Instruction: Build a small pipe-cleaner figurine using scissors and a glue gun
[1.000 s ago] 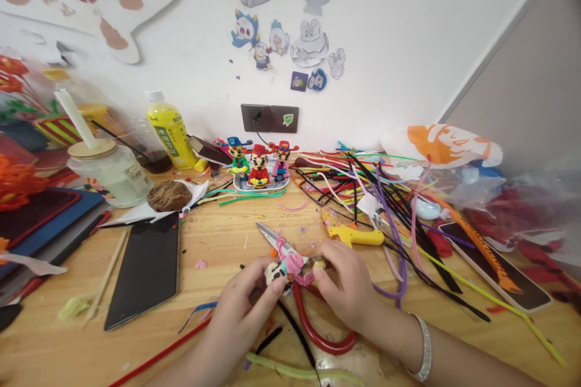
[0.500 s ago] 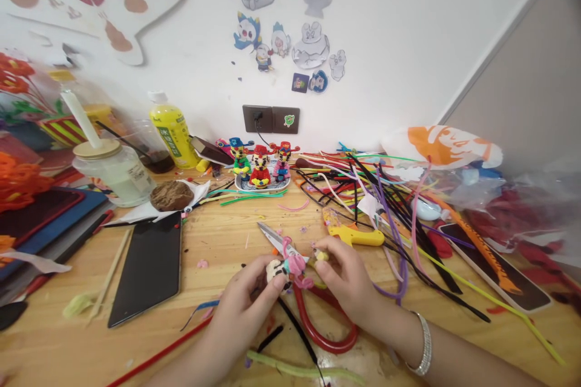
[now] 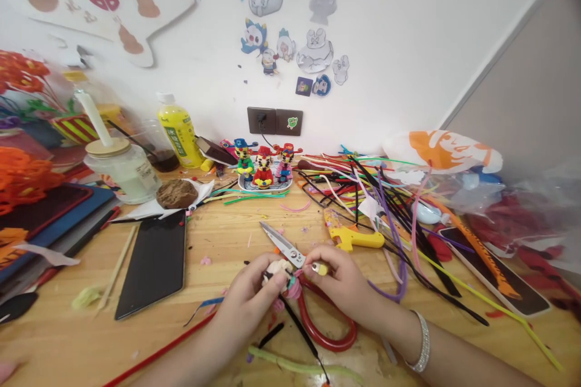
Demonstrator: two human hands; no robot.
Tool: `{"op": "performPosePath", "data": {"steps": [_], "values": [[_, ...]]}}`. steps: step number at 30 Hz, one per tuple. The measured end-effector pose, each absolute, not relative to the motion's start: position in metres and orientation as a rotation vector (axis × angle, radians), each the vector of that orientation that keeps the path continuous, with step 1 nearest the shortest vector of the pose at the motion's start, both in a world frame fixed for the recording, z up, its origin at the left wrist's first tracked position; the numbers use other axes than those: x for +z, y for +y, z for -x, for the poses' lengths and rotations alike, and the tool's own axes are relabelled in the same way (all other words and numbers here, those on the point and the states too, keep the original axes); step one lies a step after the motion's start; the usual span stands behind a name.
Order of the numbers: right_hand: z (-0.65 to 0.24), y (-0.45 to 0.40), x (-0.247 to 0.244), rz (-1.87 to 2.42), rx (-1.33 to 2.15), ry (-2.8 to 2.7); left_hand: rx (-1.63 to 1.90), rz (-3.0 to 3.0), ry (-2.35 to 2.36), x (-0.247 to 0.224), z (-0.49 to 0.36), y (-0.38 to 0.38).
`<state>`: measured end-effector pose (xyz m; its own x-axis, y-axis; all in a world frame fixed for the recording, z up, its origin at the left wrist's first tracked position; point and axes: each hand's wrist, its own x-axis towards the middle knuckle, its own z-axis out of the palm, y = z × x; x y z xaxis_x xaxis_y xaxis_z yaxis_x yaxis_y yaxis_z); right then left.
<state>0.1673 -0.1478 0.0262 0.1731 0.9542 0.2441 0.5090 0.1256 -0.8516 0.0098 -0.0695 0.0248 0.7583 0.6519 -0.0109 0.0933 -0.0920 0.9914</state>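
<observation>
In the head view, the person's left hand (image 3: pixel 249 290) has its thumb and fingers clamped on a small fuzzy figure in cream, black, teal and pink (image 3: pixel 278 268), low in the middle above the wooden tabletop (image 3: pixel 222 236). The figure's cream part is uppermost, its pink part below and towards the right hand (image 3: pixel 342 278). That hand's thumb and forefinger are together on a small yellow piece with a pale end (image 3: pixel 320 268), just beside the figure; whether the fingertips also touch the figure's pink part cannot be told. A sparkling silver bracelet (image 3: pixel 423 341) circles the right wrist.

Between and beneath the hands lie metal scissors with red looped handles (image 3: pixel 325 346), their blades pointing away to the upper left. A pale green fuzzy strip (image 3: pixel 299 364) lies nearer the person. Beyond the right hand rests a yellow plastic glue gun (image 3: pixel 361 238), beside a loose heap of multicoloured fuzzy stems (image 3: pixel 354 190). Three small bright figurines in winged hats (image 3: pixel 263 176) stand on a blue-and-white dish (image 3: pixel 247 187) near the wall; a flat black glossy tablet (image 3: pixel 152 263) lies to the left
</observation>
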Motion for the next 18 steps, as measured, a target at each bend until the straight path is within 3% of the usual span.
{"op": "performPosePath", "data": {"steps": [14, 18], "values": [[-0.1662, -0.1511, 0.0259, 1.431, 0.436, -1.786, 0.328, -1.576, 0.605, 0.029, -0.0117, -0.0746], [-0.1662, -0.1489, 0.0263, 1.458, 0.537, -1.656, 0.391, -1.554, 0.615, 0.0266, -0.0118, -0.0719]]}}
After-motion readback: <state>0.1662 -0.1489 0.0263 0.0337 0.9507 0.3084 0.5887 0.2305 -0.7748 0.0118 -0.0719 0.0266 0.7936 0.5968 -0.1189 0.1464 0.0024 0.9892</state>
